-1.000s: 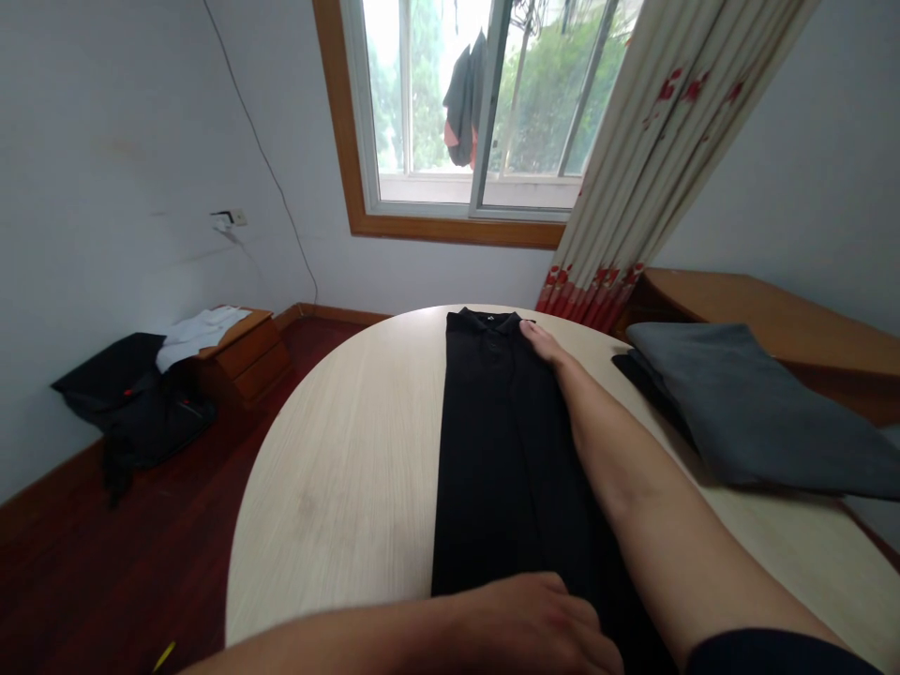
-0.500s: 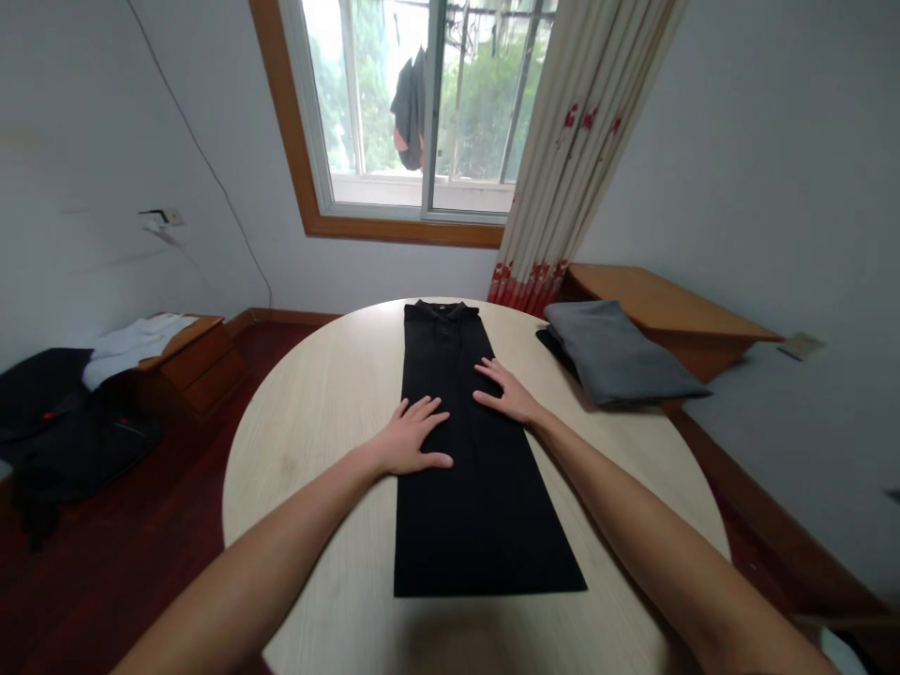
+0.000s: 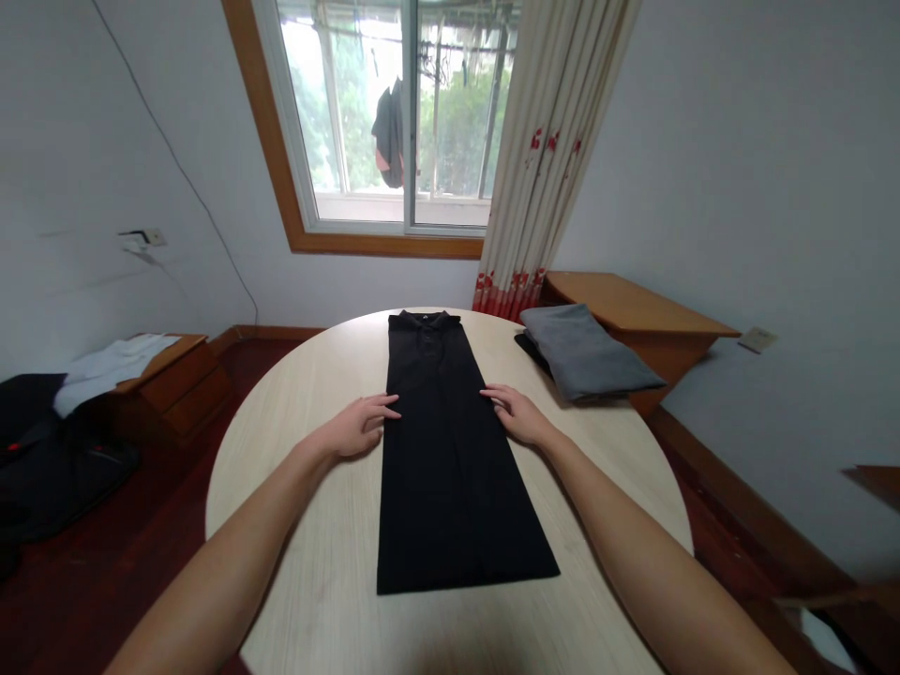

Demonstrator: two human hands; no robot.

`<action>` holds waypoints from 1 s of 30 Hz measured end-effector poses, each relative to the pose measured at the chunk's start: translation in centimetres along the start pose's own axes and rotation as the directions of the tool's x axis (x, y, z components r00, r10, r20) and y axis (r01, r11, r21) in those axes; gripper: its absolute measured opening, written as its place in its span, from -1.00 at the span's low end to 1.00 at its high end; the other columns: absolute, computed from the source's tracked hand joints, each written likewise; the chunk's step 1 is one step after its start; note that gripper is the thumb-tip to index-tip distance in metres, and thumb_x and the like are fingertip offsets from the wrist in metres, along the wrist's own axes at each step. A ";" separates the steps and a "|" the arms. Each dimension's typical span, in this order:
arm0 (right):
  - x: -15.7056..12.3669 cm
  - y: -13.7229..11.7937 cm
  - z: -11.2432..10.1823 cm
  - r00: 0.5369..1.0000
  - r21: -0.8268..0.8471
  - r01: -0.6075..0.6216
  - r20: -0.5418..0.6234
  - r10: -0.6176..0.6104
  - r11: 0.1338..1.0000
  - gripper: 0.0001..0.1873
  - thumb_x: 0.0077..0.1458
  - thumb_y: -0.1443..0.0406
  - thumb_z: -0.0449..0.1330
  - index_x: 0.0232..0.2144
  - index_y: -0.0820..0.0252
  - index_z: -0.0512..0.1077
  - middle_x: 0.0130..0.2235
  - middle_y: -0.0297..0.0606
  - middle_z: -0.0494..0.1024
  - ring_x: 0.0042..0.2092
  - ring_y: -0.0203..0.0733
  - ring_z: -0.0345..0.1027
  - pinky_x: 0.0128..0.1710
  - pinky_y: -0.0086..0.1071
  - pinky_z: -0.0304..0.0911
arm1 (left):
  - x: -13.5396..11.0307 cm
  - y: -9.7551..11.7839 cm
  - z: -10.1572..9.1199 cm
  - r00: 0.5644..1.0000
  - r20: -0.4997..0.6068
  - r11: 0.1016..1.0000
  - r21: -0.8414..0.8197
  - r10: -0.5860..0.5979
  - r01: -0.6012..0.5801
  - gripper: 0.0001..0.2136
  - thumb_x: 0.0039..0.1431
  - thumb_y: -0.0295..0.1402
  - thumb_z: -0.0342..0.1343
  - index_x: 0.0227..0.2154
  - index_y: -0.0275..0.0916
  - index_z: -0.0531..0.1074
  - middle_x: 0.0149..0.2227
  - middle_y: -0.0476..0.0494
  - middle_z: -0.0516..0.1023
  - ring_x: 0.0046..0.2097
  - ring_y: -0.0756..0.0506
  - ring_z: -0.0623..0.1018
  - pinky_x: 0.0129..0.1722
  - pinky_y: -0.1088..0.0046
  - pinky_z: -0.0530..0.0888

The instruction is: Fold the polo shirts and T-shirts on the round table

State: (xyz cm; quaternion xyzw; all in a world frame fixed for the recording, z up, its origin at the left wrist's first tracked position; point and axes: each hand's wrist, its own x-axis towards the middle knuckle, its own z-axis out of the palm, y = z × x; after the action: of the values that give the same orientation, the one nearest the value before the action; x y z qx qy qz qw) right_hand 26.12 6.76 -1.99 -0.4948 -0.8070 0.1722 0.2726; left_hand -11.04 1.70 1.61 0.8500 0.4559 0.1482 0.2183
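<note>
Left hand (image 3: 353, 427) and right hand (image 3: 521, 416) loosely spread, grasping nothing, fingertips at opposite edges of black shirt (image 3: 457, 497), flat on worktop (image 3: 323, 572), likely keeping sides straight.

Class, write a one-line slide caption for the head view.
Left hand and right hand at opposite long edges of a folded black collared shirt on a round table.
</note>
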 end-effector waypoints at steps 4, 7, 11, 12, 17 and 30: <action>-1.0 -0.4 -1.4 0.987 0.075 0.034 0.156 -0.046 0.997 -0.49 0.07 0.44 0.09 0.04 0.08 0.56 0.32 -0.17 0.30 0.33 -0.03 0.18 0.35 -0.06 0.05 | -0.3 2.3 0.4 0.982 0.186 0.999 0.024 0.037 -0.042 -0.43 0.07 -0.40 0.20 0.20 -0.04 0.40 0.42 -0.12 0.11 0.45 -0.28 0.04 0.39 -0.14 -0.13; -1.7 -1.3 -2.1 0.960 0.108 0.081 0.259 -0.107 0.991 -0.51 -0.04 0.40 0.24 -0.01 0.07 0.60 0.36 -0.12 0.23 0.39 0.09 0.04 0.35 0.03 0.00 | -0.4 3.2 0.4 0.974 0.213 0.996 0.024 0.077 -0.084 -0.52 0.13 -0.42 0.17 0.15 -0.04 0.47 0.39 -0.10 0.21 0.43 -0.24 0.09 0.40 -0.08 -0.12; -1.8 -3.1 -3.0 0.923 0.131 0.110 0.354 -0.150 0.985 -0.73 -0.05 0.30 0.31 -0.24 -0.01 0.67 0.16 -0.16 0.52 0.39 0.24 0.02 0.34 0.33 -0.42 | -0.6 3.7 -0.4 0.974 0.204 0.994 -0.052 0.100 -0.091 -0.67 0.25 -0.44 0.03 -0.04 -0.07 0.61 0.22 -0.06 0.47 0.34 -0.19 0.32 0.38 0.07 0.11; -1.8 -3.6 -3.3 0.912 0.166 0.106 0.377 -0.162 0.980 -0.80 -0.03 0.27 0.31 -0.29 -0.01 0.68 0.08 -0.17 0.58 0.37 0.24 0.07 0.33 0.35 -0.48 | -0.7 3.8 -0.7 0.971 0.216 0.993 -0.088 0.099 -0.081 -0.68 0.25 -0.43 0.04 -0.05 -0.06 0.61 0.18 -0.05 0.51 0.31 -0.19 0.36 0.36 0.09 0.16; -2.8 -6.4 -5.2 0.820 0.411 0.003 0.521 -0.238 0.911 -0.67 0.01 0.03 0.34 -0.29 0.11 0.69 -0.18 -0.10 0.68 0.08 0.11 0.47 0.24 0.04 0.14 | -2.2 5.4 -2.4 0.918 0.366 0.934 -0.356 0.153 -0.014 -0.76 0.22 -0.25 0.19 -0.09 -0.10 0.64 0.02 -0.11 0.64 0.11 -0.19 0.57 0.17 0.23 0.43; -0.5 -5.2 -0.6 0.863 0.716 -0.445 0.183 0.471 0.537 -0.69 0.07 0.12 0.32 -0.23 0.18 0.42 -0.47 -0.36 0.45 -0.54 -0.34 0.24 -0.60 -0.48 0.09 | 0.0 1.8 -1.5 0.909 0.024 0.588 -0.755 -0.417 0.290 -0.57 0.07 0.07 0.24 -0.41 -0.28 0.40 -0.51 -0.03 0.49 -0.49 0.02 0.47 -0.44 0.49 0.39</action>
State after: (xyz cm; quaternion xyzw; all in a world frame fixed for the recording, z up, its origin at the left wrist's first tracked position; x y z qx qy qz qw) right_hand 23.03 4.02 1.17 -0.5373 -0.5041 0.5403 0.4066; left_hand -10.39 1.17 3.81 0.5633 0.5303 0.3402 0.5346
